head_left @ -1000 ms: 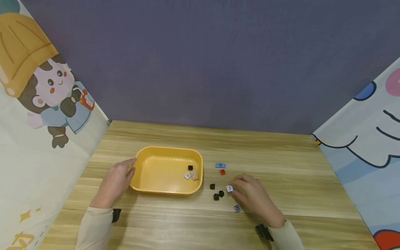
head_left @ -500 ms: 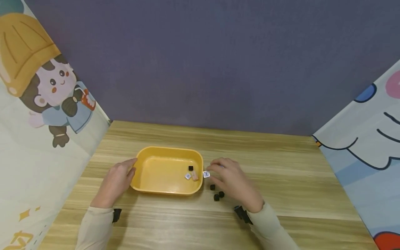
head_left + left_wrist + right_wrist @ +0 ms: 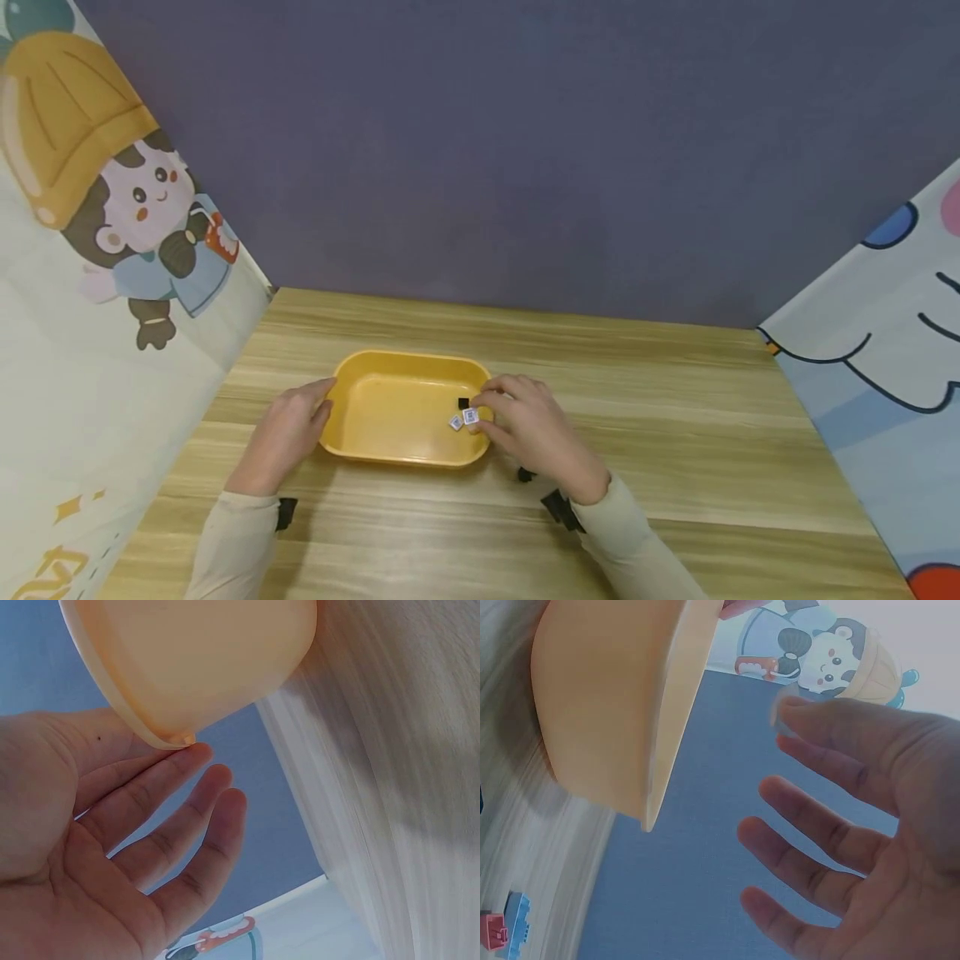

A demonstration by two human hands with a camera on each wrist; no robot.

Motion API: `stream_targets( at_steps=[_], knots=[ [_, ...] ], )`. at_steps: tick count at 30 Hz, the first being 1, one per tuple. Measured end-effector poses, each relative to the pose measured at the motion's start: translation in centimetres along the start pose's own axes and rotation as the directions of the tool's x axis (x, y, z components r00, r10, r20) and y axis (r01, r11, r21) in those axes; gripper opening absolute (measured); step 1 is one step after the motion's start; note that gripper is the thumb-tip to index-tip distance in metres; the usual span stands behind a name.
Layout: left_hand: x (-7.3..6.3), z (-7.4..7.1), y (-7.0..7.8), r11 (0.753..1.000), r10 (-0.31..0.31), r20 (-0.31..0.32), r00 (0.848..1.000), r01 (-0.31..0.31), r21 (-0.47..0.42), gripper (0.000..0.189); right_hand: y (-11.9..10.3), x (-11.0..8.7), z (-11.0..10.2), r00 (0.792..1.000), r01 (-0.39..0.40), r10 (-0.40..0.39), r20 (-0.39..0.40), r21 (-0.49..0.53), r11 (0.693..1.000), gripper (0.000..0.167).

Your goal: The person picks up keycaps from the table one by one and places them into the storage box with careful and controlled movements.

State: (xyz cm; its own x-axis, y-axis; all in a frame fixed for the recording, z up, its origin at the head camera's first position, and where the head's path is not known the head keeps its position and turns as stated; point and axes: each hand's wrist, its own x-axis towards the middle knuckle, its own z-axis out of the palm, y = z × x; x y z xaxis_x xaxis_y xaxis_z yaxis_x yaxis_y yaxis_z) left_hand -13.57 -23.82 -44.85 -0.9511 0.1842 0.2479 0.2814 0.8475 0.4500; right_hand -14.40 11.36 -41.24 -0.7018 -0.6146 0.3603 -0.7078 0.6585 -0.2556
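Note:
A yellow tray [image 3: 390, 408] stands on the table. At its left end my left hand [image 3: 285, 435] holds the rim, thumb and index over the edge; the other fingers curve loosely below in the left wrist view. My right hand [image 3: 536, 429] reaches over the right rim, thumb and index pinching a small white square piece [image 3: 470, 417] with a printed mark, above the tray floor. The right hand's other fingers are spread. Inside lie another white piece [image 3: 456, 422] and a small black piece [image 3: 463, 403]; a tan piece [image 3: 473, 429] is mostly hidden.
A small black piece [image 3: 526, 475] shows below the right hand. In the right wrist view, a red piece [image 3: 493, 931] and a longer blue piece [image 3: 515, 926] lie beside the tray. A dark wall [image 3: 510, 167] rises behind the wooden table [image 3: 675, 417].
My right hand has carried the white piece leftward from the table, across the right rim, and over the tray. My left hand has stayed at the left rim.

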Motion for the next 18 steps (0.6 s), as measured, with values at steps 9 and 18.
stream_targets(
  at_steps=[9, 18],
  knots=[
    [0.1, 0.1, 0.0, 1.000, 0.018, -0.012, 1.000, -0.018, 0.004, 0.036, 0.3, -0.2, -0.5, 1.000, 0.007, -0.007, -0.017, -0.009, 1.000, 0.030],
    [0.1, 0.0, 0.1, 1.000, 0.005, -0.005, 1.000, -0.005, 0.006, 0.036, 2.4, -1.5, -1.1, 0.998, -0.050, 0.048, -0.051, -0.026, 0.998, 0.033]
  ],
)
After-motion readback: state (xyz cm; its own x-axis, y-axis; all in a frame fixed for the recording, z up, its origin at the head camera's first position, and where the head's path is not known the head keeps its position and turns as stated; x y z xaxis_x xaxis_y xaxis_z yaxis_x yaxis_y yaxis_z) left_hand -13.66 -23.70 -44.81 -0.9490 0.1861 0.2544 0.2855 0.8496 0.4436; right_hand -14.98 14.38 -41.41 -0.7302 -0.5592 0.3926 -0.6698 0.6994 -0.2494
